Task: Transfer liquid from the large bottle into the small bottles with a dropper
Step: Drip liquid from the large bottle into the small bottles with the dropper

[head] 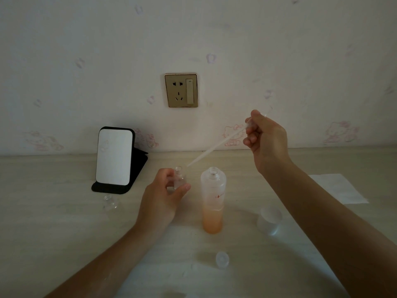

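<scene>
The large frosted bottle (213, 198) stands uncapped at the table's middle, with orange liquid in its lower third. My left hand (163, 196) grips a small clear bottle (179, 179) just left of it, held upright. Raised above the table, my right hand (265, 138) pinches the bulb end of a long white dropper (214, 150). The dropper slants down to the left, and its tip sits right beside the small bottle's open mouth. A second small clear bottle (110, 203) stands alone on the table to the left.
A black-framed standing mirror (115, 158) leans near the wall at the left. A large white cap (269, 220) lies right of the large bottle, and a small clear cap (222, 259) lies near the front. White paper (339, 188) lies at the right, and a wall socket (181, 90) is above.
</scene>
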